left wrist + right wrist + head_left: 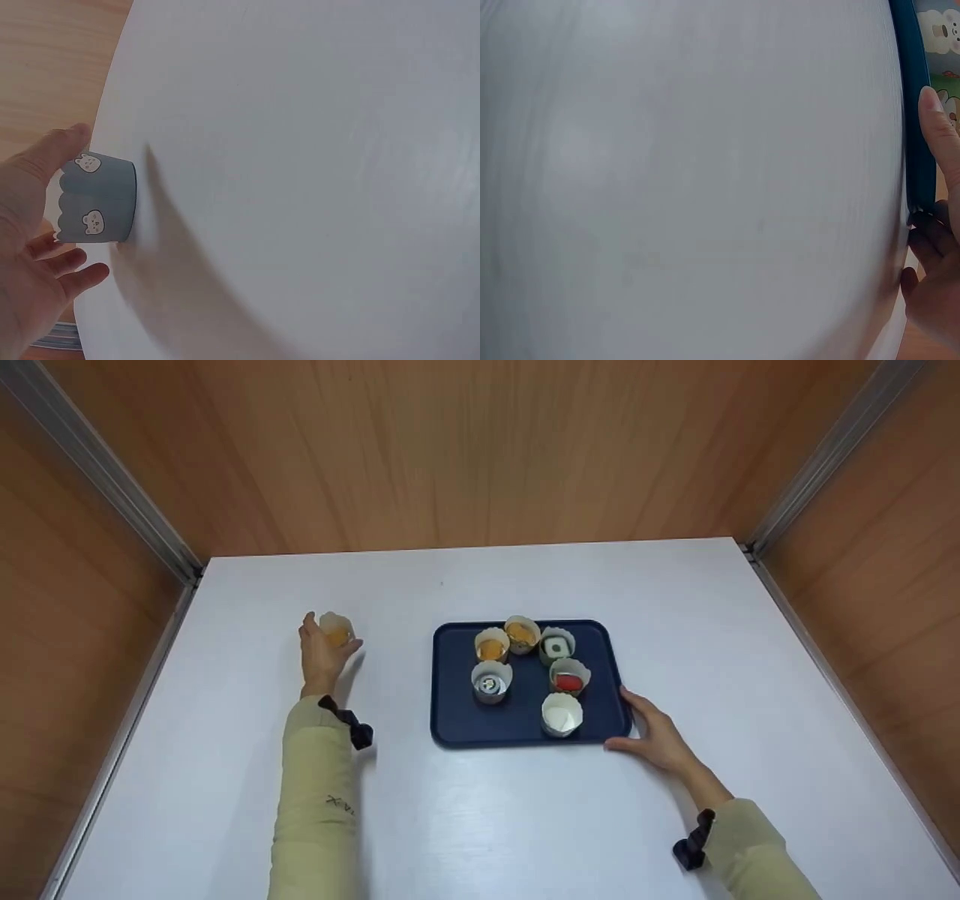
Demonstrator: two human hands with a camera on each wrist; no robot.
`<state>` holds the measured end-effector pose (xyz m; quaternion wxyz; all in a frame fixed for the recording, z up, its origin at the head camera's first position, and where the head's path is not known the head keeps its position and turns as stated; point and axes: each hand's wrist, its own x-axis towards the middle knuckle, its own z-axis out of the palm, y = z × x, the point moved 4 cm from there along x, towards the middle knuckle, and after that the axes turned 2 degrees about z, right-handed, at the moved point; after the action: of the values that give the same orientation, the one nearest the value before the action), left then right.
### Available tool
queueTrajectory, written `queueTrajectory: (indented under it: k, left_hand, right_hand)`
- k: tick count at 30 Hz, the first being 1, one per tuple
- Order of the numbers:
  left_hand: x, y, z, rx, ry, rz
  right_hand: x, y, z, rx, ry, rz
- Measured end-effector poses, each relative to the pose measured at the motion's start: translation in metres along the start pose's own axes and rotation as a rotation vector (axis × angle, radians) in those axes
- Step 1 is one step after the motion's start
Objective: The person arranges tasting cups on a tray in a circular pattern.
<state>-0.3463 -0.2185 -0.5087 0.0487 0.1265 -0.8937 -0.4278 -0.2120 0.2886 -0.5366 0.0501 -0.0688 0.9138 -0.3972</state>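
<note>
My left hand [324,656] holds a paper baking cup [337,628] at the table's left, with something orange inside it. The left wrist view shows this baking cup [101,199] as pale blue, scalloped at the rim and printed with little bears. Thumb and fingers span its sides, its base close to the table. My right hand [656,735] grips the front right corner of a dark blue tray [457,727], thumb at the front edge and fingers along the right side. Several baking cups stand on the tray, including a white-looking cup [562,715] nearest the right hand.
Other cups on the tray hold an orange piece [491,650], a red piece [568,682] and a white-and-green square piece [556,647]. A silvery-looking cup [491,684] stands left of centre. Wooden panels [480,457] enclose the white table [450,825] at the back and sides.
</note>
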Motion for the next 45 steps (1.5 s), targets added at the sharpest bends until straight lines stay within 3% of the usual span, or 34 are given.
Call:
queueTrajectory:
  k: [14, 25, 33, 45]
  left_hand:
    - [0.002, -0.005, 0.004, -0.042, -0.023, -0.021]
    - [0.004, -0.008, 0.007, -0.082, 0.031, -0.031]
    - [-0.002, -0.01, 0.007, -0.096, 0.089, -0.01]
    - [-0.018, -0.007, 0.008, -0.078, 0.104, 0.026]
  right_hand:
    - [0.0, -0.002, -0.001, -0.001, 0.004, -0.004]
    - [0.0, -0.001, -0.001, -0.016, 0.002, 0.009]
    - [0.0, -0.001, 0.0, -0.01, -0.003, 0.013]
    - [0.0, 0.001, 0.001, -0.024, 0.005, 0.013]
